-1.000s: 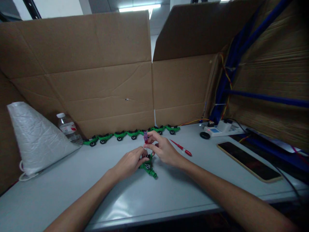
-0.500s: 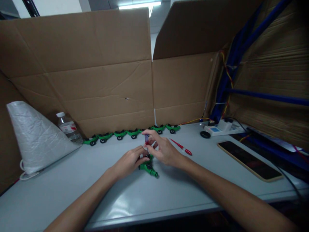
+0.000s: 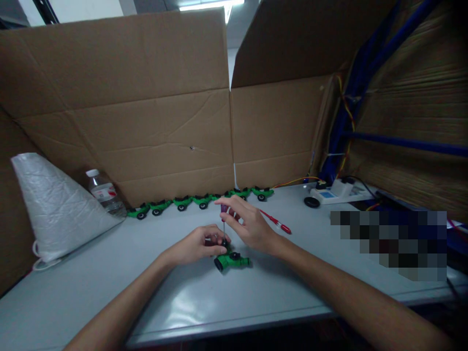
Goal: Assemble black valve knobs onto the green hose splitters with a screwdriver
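A small green toy car with black wheels lies on the grey table in front of me. My left hand is closed on its left end and steadies it. My right hand pinches the purple-red handle of a small screwdriver, which stands upright with its thin shaft pointing down onto the car.
A row of several green toy cars lines the cardboard wall at the back. A red pen lies right of my hands. A water bottle and white plastic bag stand at left; a white device with wires at right.
The green car has turned on the table: it now lies crosswise with its right end pointing right. My right hand shifted its grip slightly on the upright screwdriver.
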